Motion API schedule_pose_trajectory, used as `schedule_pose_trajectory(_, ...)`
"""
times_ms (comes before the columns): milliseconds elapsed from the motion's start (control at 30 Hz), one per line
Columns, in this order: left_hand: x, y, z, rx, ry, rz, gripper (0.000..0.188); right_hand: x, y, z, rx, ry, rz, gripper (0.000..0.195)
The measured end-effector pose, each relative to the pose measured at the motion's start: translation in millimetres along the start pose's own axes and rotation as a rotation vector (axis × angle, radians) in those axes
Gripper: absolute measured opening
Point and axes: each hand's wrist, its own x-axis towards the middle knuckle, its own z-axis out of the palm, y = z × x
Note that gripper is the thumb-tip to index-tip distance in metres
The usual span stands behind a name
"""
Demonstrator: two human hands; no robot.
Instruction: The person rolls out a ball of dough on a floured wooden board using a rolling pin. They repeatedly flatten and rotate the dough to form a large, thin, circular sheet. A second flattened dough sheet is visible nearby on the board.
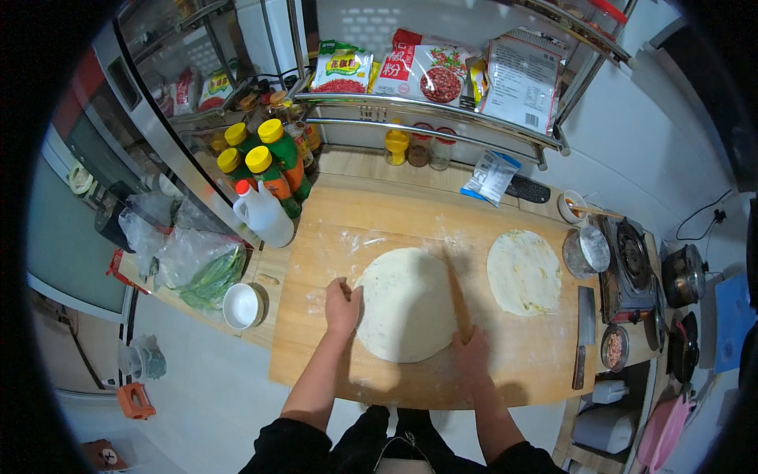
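Observation:
A large round sheet of dough lies flat on the floured wooden board. My left hand is at its left edge with curled fingers, the thumb touching the rim; whether it pinches the dough is unclear. Gripped at its near end by my right hand, a tapered wooden rolling pin lies along the sheet's right side and points away from me. Farther right on the board rests a second, smaller dough round with yellowish-green streaks.
A cleaver lies along the board's right edge, beside a metal cup, a bowl of minced filling and a gas stove. Leftward stand a white bowl, a white jug, and bagged green vegetables. Behind is a spice rack.

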Motion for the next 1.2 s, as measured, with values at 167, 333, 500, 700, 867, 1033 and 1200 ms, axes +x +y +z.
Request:
schedule_pose_trajectory(167,13.8,24.7,0.0,0.393,-0.184,-0.076,0.030,16.3,-20.6,3.6,0.333,-0.183,0.210,0.047)
schedule_pose_trajectory(333,-11.0,-11.0,-20.4,0.120,-0.188,-0.146,0.027,39.3,-15.5,11.0,0.084,-0.237,0.015,0.050)
schedule_pose_trajectory(500,-109.1,-23.0,-21.8,-0.628,-0.326,-0.652,0.022,91.9,-59.4,-21.5,-0.128,-0.076,-0.055,0.041)
schedule_pose_trajectory(700,-93.6,-8.5,-57.1,-0.126,-0.223,-0.207,0.026,34.5,-63.2,2.9,-0.335,-0.143,-0.266,0.049)
schedule_pose_trajectory(867,-9.7,69.3,-9.1,0.170,0.021,0.573,0.016,-10.9,-41.5,38.0,-0.366,0.003,-0.536,0.046)
schedule_pose_trajectory(1033,3.1,60.4,49.5,0.685,-0.392,0.798,0.049,-27.9,-35.7,38.1,-0.233,0.087,-0.567,0.048)
schedule_pose_trajectory(1200,-5.4,49.2,35.3,0.749,-0.618,0.709,0.057,-63.0,-28.2,30.5,-0.273,-0.037,-0.385,0.039)
